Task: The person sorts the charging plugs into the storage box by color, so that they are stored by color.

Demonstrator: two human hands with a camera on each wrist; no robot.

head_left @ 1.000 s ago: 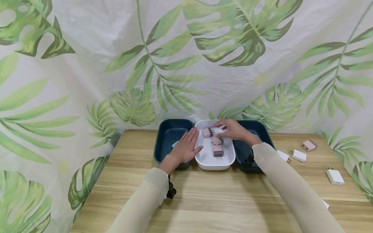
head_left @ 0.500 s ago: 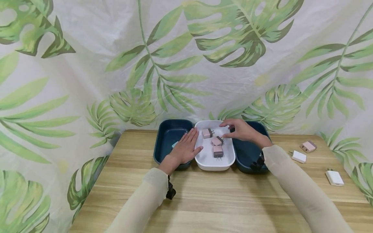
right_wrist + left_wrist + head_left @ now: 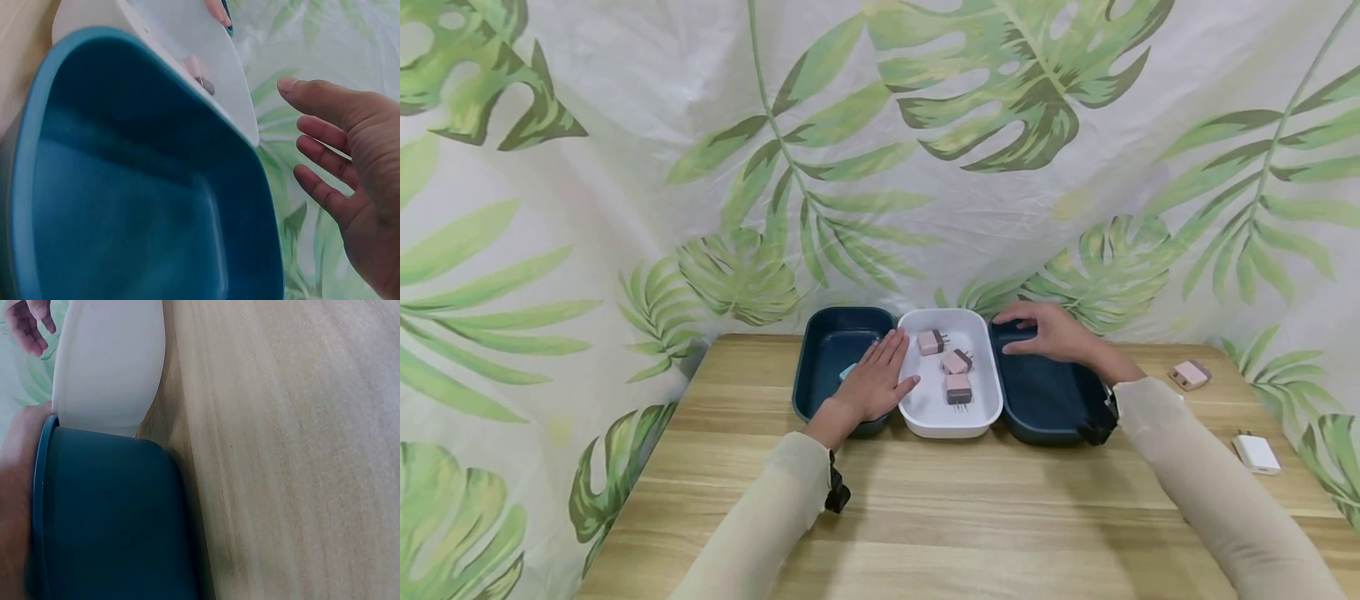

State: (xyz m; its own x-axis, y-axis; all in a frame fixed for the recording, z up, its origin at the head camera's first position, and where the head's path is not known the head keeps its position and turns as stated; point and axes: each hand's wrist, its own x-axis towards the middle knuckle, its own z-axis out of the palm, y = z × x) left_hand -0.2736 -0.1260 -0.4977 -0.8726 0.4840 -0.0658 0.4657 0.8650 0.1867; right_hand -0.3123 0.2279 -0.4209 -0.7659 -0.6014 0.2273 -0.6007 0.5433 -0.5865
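Observation:
My left hand (image 3: pixel 872 383) lies with straight fingers across the adjoining rims of the left dark blue bin (image 3: pixel 801 375) and the white bin (image 3: pixel 951 432). Part of a light blue item (image 3: pixel 847 371) shows beside it inside the blue bin. Three pink-and-grey plug chargers, the upper one (image 3: pixel 930 342), the middle one (image 3: pixel 957 362) and the lower one (image 3: pixel 958 388), lie in the white bin. Over the right dark blue bin (image 3: pixel 1045 400) hovers my right hand (image 3: pixel 1052 333), fingers apart and holding nothing. The right wrist view shows its bare fingertips beyond the bin's rim.
On the wooden table (image 3: pixel 925 517), right of the bins, lie a pink-and-grey charger (image 3: pixel 1190 374) and a white charger (image 3: pixel 1257 452). My right sleeve (image 3: pixel 1210 475) covers part of that side. A leaf-print cloth (image 3: pixel 850 167) hangs behind the table.
My right hand has moved right, from above the white bin to above the right blue bin. The chargers in the white bin keep their places, and my left hand stays put.

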